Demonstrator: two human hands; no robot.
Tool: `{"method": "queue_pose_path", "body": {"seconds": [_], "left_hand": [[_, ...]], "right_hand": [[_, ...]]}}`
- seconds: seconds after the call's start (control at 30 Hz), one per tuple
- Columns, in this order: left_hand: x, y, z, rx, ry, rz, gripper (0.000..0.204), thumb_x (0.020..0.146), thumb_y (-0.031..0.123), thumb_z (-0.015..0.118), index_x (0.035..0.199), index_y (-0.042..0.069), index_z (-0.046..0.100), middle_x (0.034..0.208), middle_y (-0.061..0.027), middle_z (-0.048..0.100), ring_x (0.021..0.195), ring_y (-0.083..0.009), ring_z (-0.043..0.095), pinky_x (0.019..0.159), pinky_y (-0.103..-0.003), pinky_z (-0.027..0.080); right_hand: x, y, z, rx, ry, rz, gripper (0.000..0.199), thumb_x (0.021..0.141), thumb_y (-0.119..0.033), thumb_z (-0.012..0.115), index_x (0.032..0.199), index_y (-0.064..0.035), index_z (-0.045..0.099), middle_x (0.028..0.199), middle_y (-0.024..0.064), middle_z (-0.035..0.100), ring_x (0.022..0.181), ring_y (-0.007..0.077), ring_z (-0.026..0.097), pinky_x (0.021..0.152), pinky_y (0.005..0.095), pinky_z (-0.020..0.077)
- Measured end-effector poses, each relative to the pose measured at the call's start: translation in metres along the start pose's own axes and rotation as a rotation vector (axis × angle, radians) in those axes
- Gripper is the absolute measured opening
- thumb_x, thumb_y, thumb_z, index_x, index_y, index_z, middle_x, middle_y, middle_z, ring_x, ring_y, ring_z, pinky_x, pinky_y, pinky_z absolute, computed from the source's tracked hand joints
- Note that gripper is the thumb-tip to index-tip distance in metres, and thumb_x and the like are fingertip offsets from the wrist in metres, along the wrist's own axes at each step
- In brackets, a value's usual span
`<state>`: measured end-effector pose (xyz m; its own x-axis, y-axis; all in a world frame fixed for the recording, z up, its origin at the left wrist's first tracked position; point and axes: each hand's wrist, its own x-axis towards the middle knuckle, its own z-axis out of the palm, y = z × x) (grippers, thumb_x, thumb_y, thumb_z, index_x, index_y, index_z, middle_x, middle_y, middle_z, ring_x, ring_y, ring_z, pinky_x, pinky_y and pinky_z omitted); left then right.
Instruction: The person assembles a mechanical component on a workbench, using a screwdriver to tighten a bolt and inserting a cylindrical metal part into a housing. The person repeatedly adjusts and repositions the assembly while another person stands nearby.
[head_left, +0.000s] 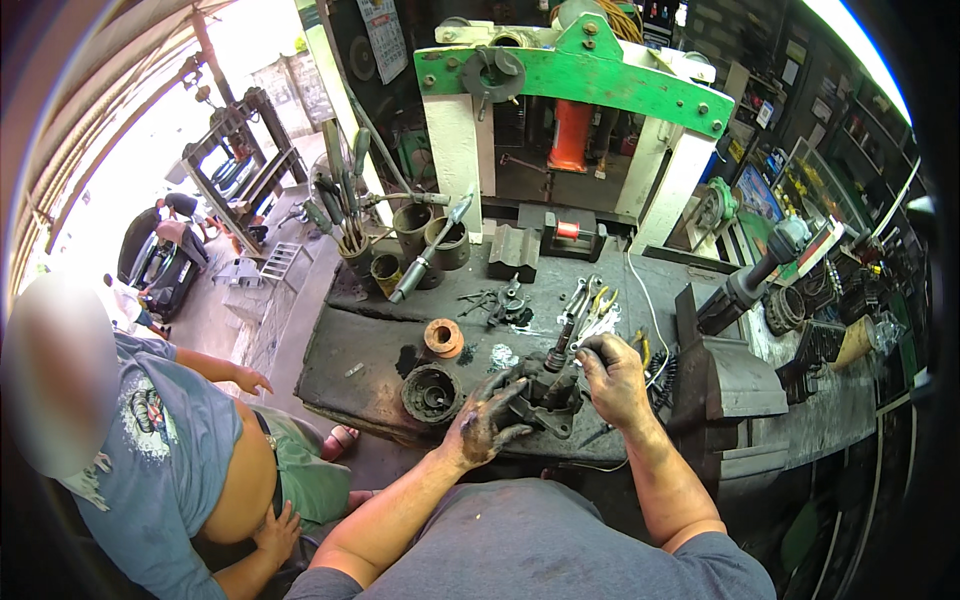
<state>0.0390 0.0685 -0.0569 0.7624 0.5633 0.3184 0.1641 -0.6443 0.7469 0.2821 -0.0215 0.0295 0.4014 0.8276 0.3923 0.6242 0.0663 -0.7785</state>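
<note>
Dark metal housing [553, 408], shaft upright in it, at the bench's near edge. Left hand [483, 424] grips its left side, thumb and fingers parted around it. Right hand [612, 372] just right of the shaft, fingers curled, thumb near forefinger; cannot tell what, if anything, is pinched. Left of housing: hollow round casting [432, 394], rust-orange flanged bushing [443, 338] behind. Beyond: yellow-handled pliers [603, 303], green-and-white press frame [570, 82].

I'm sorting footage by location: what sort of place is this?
Probably a mechanical repair workshop: a green-and-white frame stands behind the workbench, tools stand in a can, and the left hand holds a dark metal part.
</note>
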Motion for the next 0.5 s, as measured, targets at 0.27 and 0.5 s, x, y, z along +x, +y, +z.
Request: {"method": "queue_pose_path", "body": {"seconds": [0.27,0.5], "left_hand": [[-0.007,-0.007,0.003,0.026,0.036,-0.014,0.088,0.088,0.027,0.092,0.162,0.010,0.048,0.165,-0.0184,0.050,0.152,-0.0389,0.049,0.127,-0.049,0.042],[-0.030,-0.028,0.019,-0.326,-0.041,-0.299,0.088,0.088,0.035,0.092,0.155,-0.005,0.052,0.151,-0.0287,0.061,0.142,-0.0436,0.059,0.123,-0.048,0.046]], "right_hand": [[0.001,0.003,0.002,0.031,-0.038,0.137,0.007,0.099,-0.001,0.074,0.105,0.0012,0.074,0.083,0.0103,0.069,0.076,0.0204,0.064,0.074,0.0361,0.0519],[0.004,0.002,0.003,0.034,-0.055,0.153,0.004,0.100,-0.001,0.072,0.102,0.0024,0.072,0.087,0.0119,0.069,0.078,0.0212,0.063,0.074,0.0356,0.0510]]}}
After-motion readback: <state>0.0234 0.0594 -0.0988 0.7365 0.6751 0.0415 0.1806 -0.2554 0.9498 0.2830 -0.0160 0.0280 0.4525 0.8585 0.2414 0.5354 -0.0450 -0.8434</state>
